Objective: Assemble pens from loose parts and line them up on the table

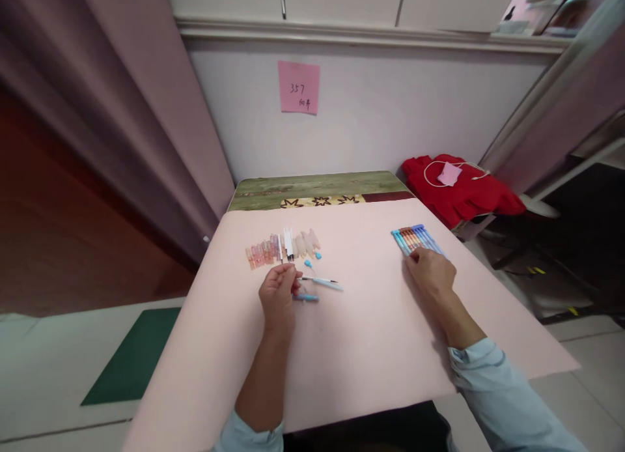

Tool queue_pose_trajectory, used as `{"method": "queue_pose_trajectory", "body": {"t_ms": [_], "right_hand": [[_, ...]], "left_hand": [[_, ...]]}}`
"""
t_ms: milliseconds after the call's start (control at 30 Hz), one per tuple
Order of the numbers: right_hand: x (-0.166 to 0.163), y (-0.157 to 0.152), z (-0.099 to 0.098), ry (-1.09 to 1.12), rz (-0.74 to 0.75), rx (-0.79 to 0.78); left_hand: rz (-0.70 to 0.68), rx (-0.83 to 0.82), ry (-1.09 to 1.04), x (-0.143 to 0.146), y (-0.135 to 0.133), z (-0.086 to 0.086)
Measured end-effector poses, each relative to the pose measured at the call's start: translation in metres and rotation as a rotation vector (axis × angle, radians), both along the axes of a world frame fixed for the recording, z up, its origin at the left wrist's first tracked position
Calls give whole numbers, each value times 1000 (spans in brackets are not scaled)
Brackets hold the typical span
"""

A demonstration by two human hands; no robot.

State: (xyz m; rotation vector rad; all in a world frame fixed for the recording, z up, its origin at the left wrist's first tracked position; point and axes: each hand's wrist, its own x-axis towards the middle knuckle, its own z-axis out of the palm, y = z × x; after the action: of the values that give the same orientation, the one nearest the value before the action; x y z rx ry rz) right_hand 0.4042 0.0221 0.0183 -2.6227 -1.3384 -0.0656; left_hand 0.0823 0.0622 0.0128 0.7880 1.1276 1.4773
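Note:
My left hand (278,292) is closed in a pinch over the left half of the table; what its fingertips hold is hidden. Just right of it are a slim refill with a dark tip (305,279), a pale blue pen barrel (328,284) and a blue pen part (307,297). Two small blue caps (308,263) lie beyond the fingers. My right hand (432,271) reaches to a row of pens (407,233) with teal, brown and blue tops. Its fingers are closed at the near side of the row, on a pen, partly hidden by the hand.
White refills (288,242) lie amid a row of pinkish and clear pen barrels (265,251) at the back left. Pale pink covering (361,335) spreads over the table. Red cloth (439,195) with a white cord sits past the right edge. A wall (366,113) stands behind.

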Motion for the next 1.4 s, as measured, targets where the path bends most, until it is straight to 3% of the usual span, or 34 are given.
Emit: {"method": "queue_pose_trajectory", "body": {"t_ms": [67,167,300,400,500,633,867,1033,1400], "right_hand": [[-3,0,6,13,14,55],[-23,9,20,83,54,255],[-81,31,30,475,277,518],[-124,44,16,768,369,496],[-148,47,-7,867,391,457],[-144,41,-21,787,577,312],[-129,39,-11,577,881,136],[-133,39,-12,428,902,92],[-131,40,-18,276,907,102]], "left_hand": [[51,5,8,-3,3,0],[150,34,17,-9,6,0],[266,55,6,-18,12,-6],[329,59,10,-25,16,-12],[376,54,48,-35,20,-16],[423,37,91,-47,25,-19],[356,-13,175,-52,29,-28],[272,-10,260,-54,28,-35],[269,-16,292,-54,28,-36]]}}
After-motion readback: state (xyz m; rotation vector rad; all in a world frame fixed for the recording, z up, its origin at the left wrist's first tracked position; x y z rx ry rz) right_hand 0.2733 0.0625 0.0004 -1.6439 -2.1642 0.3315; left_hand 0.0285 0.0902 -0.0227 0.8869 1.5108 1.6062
